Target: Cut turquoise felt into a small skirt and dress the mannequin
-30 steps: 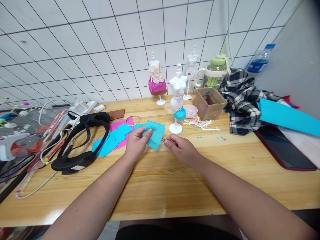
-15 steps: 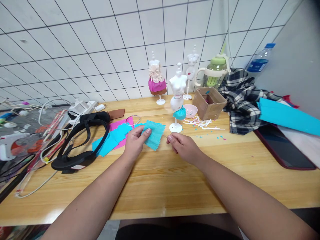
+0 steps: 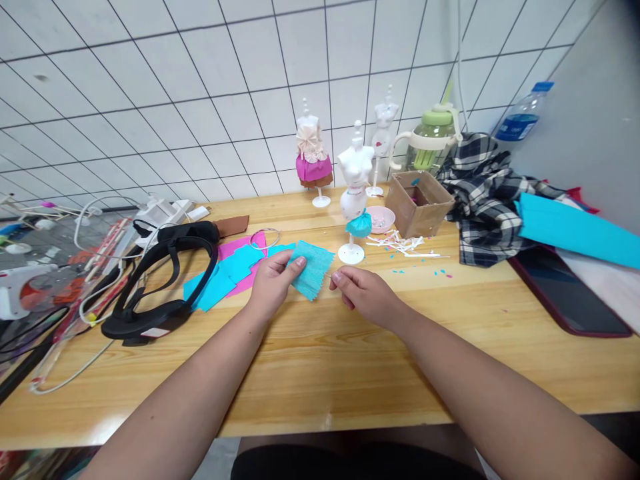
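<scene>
My left hand (image 3: 275, 277) pinches a square of turquoise crepe paper (image 3: 313, 267) with a zigzag edge, thumb on top. Just to its right, my right hand (image 3: 363, 290) is closed in a pinch on a thin stick-like piece (image 3: 328, 275), whose tip points at the paper's right edge; whether it touches cannot be told. Behind my hands stands a small white mannequin (image 3: 356, 170) with a turquoise paper skirt (image 3: 359, 225) around its lower part. Farther back are a mannequin dressed in cream and magenta (image 3: 313, 160) and a mostly bare one (image 3: 384, 133).
Blue paper pieces (image 3: 213, 285) and magenta paper (image 3: 243, 285) lie left, beside a black head strap (image 3: 150, 327). A pink bowl (image 3: 384, 230), cardboard box (image 3: 419, 210) and white paper strips (image 3: 410, 247) are right of the mannequin. A phone (image 3: 575, 293) lies far right.
The crepe paper has turned slightly and shifted a little right, and my right hand has come slightly closer to its edge. Both hands keep their pinch.
</scene>
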Tool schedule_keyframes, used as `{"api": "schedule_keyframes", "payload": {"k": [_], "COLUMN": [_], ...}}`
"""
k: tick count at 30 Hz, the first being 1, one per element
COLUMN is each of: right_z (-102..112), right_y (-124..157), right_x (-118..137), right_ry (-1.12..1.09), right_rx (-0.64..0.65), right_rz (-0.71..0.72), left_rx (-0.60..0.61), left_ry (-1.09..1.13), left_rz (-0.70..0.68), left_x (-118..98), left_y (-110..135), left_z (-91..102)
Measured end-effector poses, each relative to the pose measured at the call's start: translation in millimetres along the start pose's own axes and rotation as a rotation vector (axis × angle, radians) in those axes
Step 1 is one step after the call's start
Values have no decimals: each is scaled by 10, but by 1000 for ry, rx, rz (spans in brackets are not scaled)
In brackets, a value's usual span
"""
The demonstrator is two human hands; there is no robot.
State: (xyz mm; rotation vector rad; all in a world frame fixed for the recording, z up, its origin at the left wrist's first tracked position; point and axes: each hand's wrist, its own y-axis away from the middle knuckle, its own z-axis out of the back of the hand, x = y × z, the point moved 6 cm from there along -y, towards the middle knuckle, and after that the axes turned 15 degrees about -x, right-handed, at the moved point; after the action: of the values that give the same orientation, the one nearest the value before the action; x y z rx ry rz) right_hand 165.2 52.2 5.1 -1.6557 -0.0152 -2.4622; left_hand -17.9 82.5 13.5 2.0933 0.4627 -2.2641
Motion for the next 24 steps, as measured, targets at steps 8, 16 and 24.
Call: {"api": "schedule_keyframes", "payload": {"k": [8, 16, 24], "right_z": [-13, -63, -66], "right_y": [-18, 4, 31], "right_x": [-36, -55, 6], "right_ry": [25, 35, 74], "right_rx": [9, 68, 97], "right_rz": [-5, -15, 15], "left_rx": [-20, -82, -159], "left_ry": [-89, -149, -237], "left_rz": [42, -23, -111], "left_x": [-51, -82, -121], "left_y": [10, -4, -23], "left_z": [-15, 26, 86]}}
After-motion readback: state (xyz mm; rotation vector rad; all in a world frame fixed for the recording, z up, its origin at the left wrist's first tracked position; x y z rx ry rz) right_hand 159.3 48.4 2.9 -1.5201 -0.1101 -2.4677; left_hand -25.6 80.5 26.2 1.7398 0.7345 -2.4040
